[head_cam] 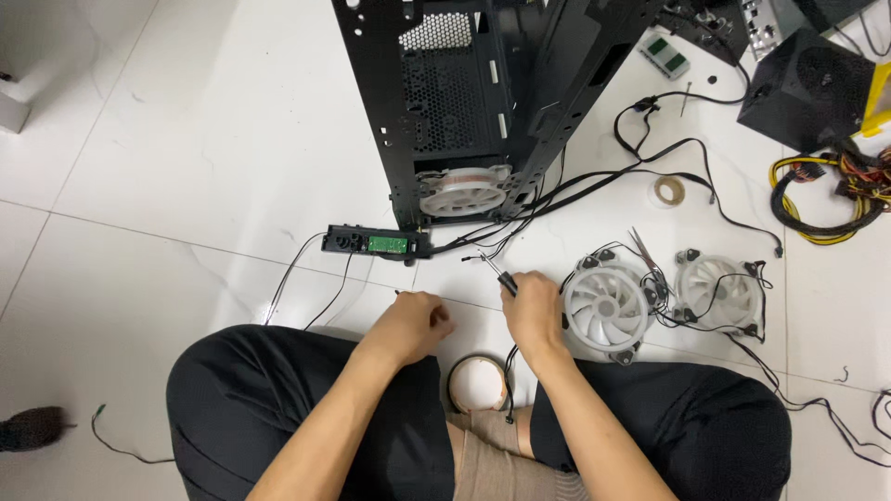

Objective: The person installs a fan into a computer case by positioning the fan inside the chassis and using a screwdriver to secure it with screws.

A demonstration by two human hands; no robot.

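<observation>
Tape roll point(477, 382) by knees, right grip point(533, 311) pinching screwdriver point(501, 278), left grip point(418, 323) pressed together, fan point(462, 193) inside case point(464, 93)

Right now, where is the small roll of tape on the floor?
In the head view, the small tape roll lies on the white floor at upper right, beside black cables, right of the computer case and above the two white fans.

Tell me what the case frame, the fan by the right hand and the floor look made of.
Case frame: likely sheet metal, matte black, with punched mesh holes.
Fan: probably plastic, its white blades translucent and glossy.
Floor: seemingly polished ceramic or stone tile, white with faint veins and grout lines.
</observation>
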